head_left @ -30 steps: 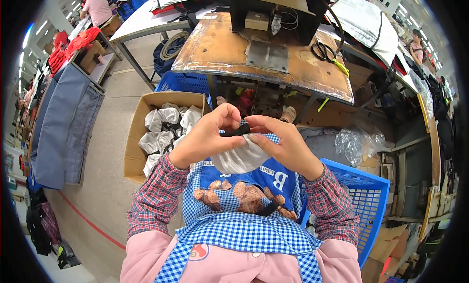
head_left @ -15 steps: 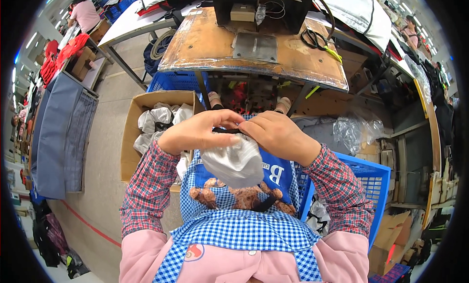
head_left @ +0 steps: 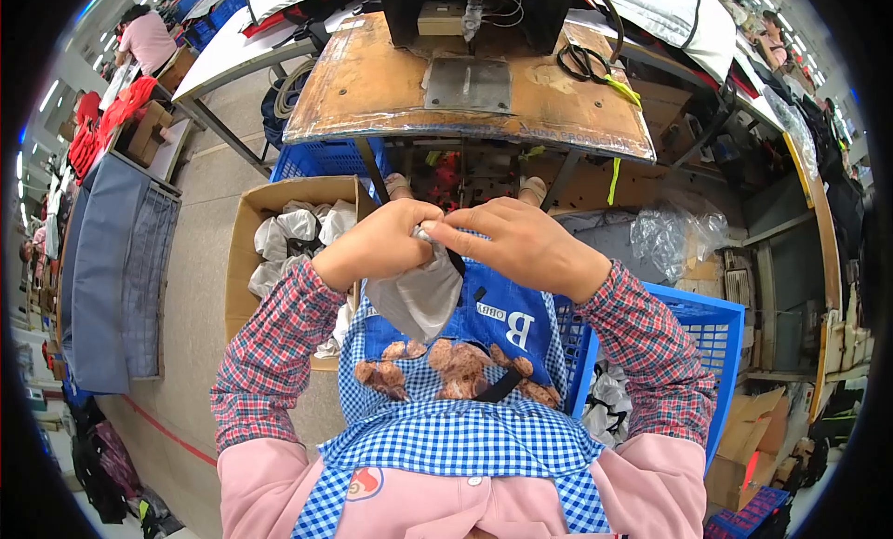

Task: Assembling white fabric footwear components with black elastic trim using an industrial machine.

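Observation:
A crumpled silver-grey fabric piece (head_left: 416,302) with a dark edging hangs in front of my apron, above my lap. My left hand (head_left: 377,249) is closed round its upper part, with the fingers curled. From the other side, my right hand (head_left: 526,246) meets it, its fingertips and thumb pinching the cloth's top edge close to the left fingertips. The exact grip is partly hidden by the fingers. Left of my lap stands an open cardboard box (head_left: 244,260) holding several similar grey pieces (head_left: 299,225). More grey fabric pieces (head_left: 606,404) lie in the blue crate (head_left: 730,348) by my right arm.
Ahead is a worn wooden worktable (head_left: 363,74) with a dark machine housing (head_left: 549,23) and black scissor-like handles (head_left: 583,63). Beneath it sits another blue crate (head_left: 321,158). Clear plastic bags (head_left: 665,237) lie at right. A grey-covered rack (head_left: 112,260) stands far left.
The fabric piece has turned and shifted left, now hanging narrower from my left hand. My left fingers have curled tighter round it. The right hand has moved slightly and spread across the top edge.

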`<action>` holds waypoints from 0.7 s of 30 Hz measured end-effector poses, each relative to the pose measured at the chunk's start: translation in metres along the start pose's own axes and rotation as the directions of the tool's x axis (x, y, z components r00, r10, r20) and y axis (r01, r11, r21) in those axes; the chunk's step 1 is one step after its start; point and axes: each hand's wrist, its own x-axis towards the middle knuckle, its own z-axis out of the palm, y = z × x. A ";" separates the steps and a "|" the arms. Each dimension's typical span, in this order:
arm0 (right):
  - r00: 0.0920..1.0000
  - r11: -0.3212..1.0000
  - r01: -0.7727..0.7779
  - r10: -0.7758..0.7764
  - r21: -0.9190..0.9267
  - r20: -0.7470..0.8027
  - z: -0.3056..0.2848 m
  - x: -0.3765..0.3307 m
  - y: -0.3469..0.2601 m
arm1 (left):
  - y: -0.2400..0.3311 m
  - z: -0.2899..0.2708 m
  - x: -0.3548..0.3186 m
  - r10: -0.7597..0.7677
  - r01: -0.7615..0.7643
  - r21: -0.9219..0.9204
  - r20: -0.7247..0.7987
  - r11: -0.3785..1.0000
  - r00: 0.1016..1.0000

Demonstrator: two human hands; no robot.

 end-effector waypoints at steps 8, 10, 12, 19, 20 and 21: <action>0.997 0.995 -0.073 0.074 0.071 -0.016 -0.001 0.004 0.022 | 0.006 -0.024 0.030 -0.119 0.152 -0.204 0.166 0.967 0.979; 0.996 0.996 -0.081 0.083 0.041 -0.046 -0.003 0.007 0.032 | 0.008 -0.035 0.038 -0.115 0.162 -0.248 0.191 0.955 0.975; 0.991 0.993 -0.116 0.113 -0.033 -0.073 -0.005 0.010 0.041 | 0.009 -0.041 0.048 -0.086 0.159 -0.347 0.217 0.924 0.972; 0.889 0.917 -0.356 0.392 0.181 -0.236 -0.010 0.025 0.080 | 0.008 -0.077 0.086 -0.152 0.137 -0.360 -0.014 0.923 0.988; 0.876 0.914 -0.358 0.399 0.191 -0.270 -0.010 0.028 0.087 | 0.008 -0.082 0.094 -0.152 0.125 -0.367 -0.046 0.922 0.987; 0.876 0.913 -0.360 0.401 0.190 -0.268 -0.010 0.032 0.093 | 0.008 -0.088 0.102 -0.156 0.127 -0.368 -0.050 0.921 0.986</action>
